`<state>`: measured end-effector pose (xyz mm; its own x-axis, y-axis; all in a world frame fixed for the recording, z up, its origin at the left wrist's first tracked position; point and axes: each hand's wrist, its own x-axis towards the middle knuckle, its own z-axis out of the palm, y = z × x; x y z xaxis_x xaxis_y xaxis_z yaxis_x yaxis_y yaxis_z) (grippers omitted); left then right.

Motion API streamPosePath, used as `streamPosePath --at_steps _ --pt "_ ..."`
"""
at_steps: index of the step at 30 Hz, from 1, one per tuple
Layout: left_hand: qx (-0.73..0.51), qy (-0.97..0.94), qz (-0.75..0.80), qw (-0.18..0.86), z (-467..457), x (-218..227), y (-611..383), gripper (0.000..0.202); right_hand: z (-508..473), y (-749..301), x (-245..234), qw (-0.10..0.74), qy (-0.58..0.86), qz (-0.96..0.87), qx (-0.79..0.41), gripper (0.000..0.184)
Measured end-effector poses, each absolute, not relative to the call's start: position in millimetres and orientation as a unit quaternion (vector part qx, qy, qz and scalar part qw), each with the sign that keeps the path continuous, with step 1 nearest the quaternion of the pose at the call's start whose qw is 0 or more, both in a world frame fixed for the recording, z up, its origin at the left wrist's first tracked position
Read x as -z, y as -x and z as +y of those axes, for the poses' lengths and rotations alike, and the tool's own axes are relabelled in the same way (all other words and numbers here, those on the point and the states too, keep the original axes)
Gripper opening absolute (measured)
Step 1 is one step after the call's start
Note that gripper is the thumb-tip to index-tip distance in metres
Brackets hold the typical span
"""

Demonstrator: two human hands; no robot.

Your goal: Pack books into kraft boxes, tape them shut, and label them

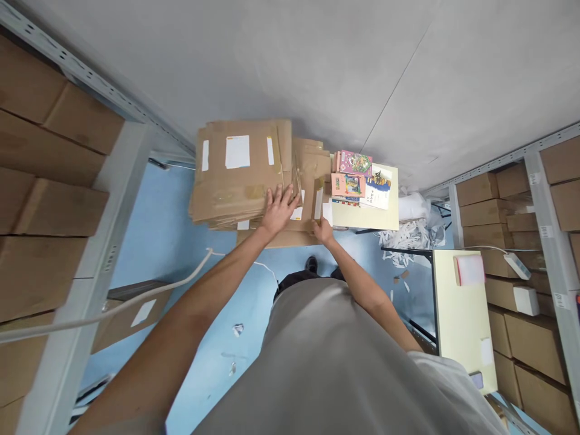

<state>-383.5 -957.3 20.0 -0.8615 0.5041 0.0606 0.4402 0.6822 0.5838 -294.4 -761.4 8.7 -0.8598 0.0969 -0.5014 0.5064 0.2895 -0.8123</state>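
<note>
A thick stack of flattened brown cardboard boxes (pixel 238 175) lies on a small table against the wall, with white labels on the top sheet. My left hand (pixel 278 208) rests flat on the stack's near right corner, fingers spread. A second, lower pile of folded cardboard (pixel 312 172) lies just to the right. My right hand (pixel 323 229) is at that pile's near edge, fingers curled on the cardboard edge beside a white label. Colourful books (pixel 356 178) lie on the pale yellow table top (pixel 385 214) to the right.
Metal shelving with brown cartons stands on the left (pixel 49 199) and on the right (pixel 544 241). A second pale table (pixel 457 314) holds a white packet and a power strip. Shredded white paper (pixel 408 238) litters the blue floor. A white cable (pixel 149 296) crosses at left.
</note>
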Motion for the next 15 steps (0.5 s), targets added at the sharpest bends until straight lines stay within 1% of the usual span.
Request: streamPosePath --at_steps 3,5,9,12,15 --pt "-0.315 -0.232 0.92 0.0 -979.6 -48.0 407.4 0.078 -770.3 306.0 -28.8 0.166 -0.207 0.772 0.577 0.038" --pt "-0.324 -0.211 0.922 -0.032 -998.7 -67.1 423.3 0.082 -769.5 316.5 -52.3 0.141 -0.194 0.754 0.611 0.04" --pt "-0.328 -0.188 0.922 -0.075 -1024.4 -91.2 433.8 0.085 -728.7 314.6 -126.0 0.071 -0.116 0.728 0.672 0.051" --pt "-0.308 -0.212 0.926 -0.062 -1018.2 -85.0 416.7 0.081 -673.3 281.2 -190.1 0.029 -0.129 0.733 0.667 0.056" --pt "-0.274 -0.271 0.923 -0.002 -992.9 -59.8 386.7 0.073 -629.3 237.6 -238.4 -0.014 -0.178 0.756 0.629 0.056"
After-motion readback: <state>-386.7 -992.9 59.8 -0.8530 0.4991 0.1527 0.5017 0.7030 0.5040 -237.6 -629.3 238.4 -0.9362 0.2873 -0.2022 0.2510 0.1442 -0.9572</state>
